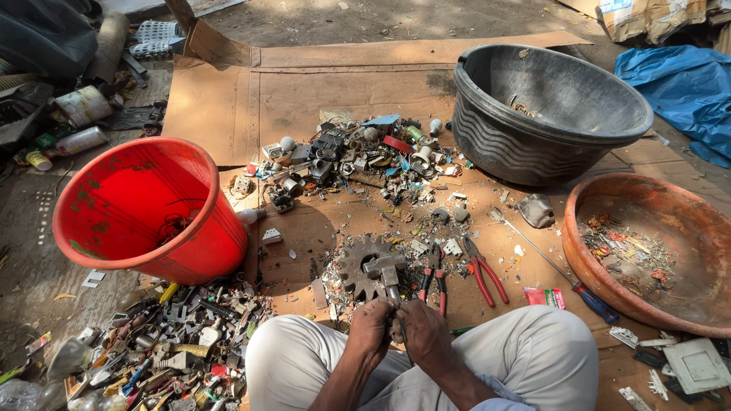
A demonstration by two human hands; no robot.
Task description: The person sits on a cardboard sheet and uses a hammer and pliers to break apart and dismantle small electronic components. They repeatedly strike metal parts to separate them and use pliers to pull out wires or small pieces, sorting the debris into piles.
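While the person sits with both knees spread at the near edge of the cardboard sheet (358, 84), the two forearms come up from the bottom of the view and meet between the legs. Beyond the sheet's left edge a red bucket (145, 209) lies tilted toward the camera, with a heap of small metal and plastic scrap (179, 354) on the ground below it by the person's knee. The left hand (371, 327) is curled with its back to the camera, fingers folded in around a small part (397, 329) that is mostly hidden between the hands. Just beyond the knuckles a hammer (387, 272) rests with its head on a rusty toothed gear wheel (364, 266). The right hand (423, 331) is bent in the same way, closed against the same small part and touching the left. Past it lie red-handled pliers (484, 275) and a blue-handled screwdriver (563, 274). A pile of mixed scrap (358, 156) sits mid-sheet. At the far right corner stands a grey tub (548, 114), and a terracotta-coloured basin (655, 247) overlaps the right edge.
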